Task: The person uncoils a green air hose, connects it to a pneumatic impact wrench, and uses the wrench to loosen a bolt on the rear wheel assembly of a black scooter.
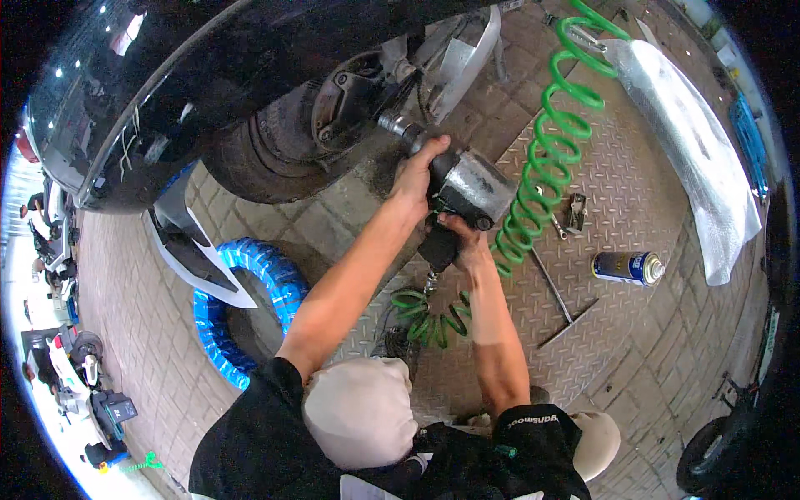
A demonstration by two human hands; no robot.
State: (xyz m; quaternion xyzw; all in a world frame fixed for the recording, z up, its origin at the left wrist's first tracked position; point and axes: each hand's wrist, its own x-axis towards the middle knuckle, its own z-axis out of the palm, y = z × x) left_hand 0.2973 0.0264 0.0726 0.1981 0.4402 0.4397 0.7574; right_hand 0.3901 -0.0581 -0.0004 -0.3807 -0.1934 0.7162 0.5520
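Observation:
Both hands hold a silver and black air impact wrench point(482, 188) in front of a scooter's wheel. My left hand point(414, 178) wraps around its front housing, just behind the socket end point(400, 127). The fingers of my right hand point(468, 238) are closed around the black grip at the back. The socket points up and left toward the wheel hub point(335, 108), apart from it as far as I can see. A dark tyre point(258, 160) sits beneath the scooter's glossy black body point(167, 75). A green coiled air hose point(546, 158) hangs beside the wrench, and more green coils show below its grip.
On the treadplate point(633, 192) at right lie a spray can point(627, 268), a T-handle wrench point(563, 307) and small metal parts point(577, 212). A long bubble-wrapped piece point(692, 146) lies farther right. Left are a blue-wrapped tyre point(218, 342) and a white-edged panel point(196, 254).

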